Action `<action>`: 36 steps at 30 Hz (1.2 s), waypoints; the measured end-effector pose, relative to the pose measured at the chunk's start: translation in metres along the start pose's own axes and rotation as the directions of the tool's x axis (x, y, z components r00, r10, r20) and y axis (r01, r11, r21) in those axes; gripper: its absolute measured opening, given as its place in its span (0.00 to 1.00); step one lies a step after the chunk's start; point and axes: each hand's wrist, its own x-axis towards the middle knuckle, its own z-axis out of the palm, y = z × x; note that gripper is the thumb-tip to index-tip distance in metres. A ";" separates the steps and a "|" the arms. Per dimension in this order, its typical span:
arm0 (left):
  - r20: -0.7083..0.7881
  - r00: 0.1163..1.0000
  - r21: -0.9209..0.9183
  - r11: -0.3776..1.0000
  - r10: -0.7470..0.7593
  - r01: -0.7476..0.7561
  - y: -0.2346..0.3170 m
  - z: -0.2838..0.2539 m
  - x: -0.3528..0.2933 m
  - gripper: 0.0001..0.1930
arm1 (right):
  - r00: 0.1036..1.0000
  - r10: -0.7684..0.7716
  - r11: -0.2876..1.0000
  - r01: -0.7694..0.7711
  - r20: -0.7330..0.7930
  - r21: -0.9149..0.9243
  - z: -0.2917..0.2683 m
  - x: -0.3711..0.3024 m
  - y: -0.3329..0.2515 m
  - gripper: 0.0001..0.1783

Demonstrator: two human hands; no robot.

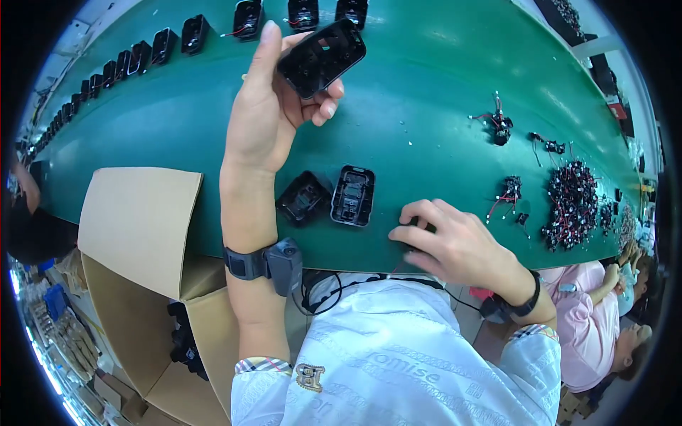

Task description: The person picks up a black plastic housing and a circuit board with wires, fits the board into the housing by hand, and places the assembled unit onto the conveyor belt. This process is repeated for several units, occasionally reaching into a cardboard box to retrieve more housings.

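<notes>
Raised over the far side of the green table, my left hand is closed on a black plastic housing, an oblong shell with rounded corners. Two similar shells lie near the table's front edge: a tilted black housing and, beside it, an open housing with its moulded inside facing up. To the right of these, my right hand hovers low by the edge. Its fingers are loosely bent and apart, the thumb slightly blurred, and nothing shows between them.
A row of black housings, some with wires, runs along the table's far edge and left. At right lies a pile of small wired parts, with several loose ones nearby. An open cardboard box stands front left. People sit at both sides.
</notes>
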 end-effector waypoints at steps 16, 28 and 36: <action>0.060 0.997 0.080 0.996 -0.046 0.041 -0.005 0.007 -0.004 0.27 | 0.761 0.394 0.907 -0.229 -0.515 0.355 -0.015 0.057 0.073 0.11; 0.009 0.993 0.198 0.974 -0.118 0.114 -0.010 0.015 -0.004 0.21 | 0.893 0.218 0.970 -0.152 -0.393 0.192 -0.043 0.029 0.083 0.12; 0.040 0.999 0.381 0.925 -0.018 0.001 -0.019 0.026 -0.006 0.25 | 0.949 0.059 0.996 -0.034 -0.311 0.085 -0.031 0.029 0.066 0.11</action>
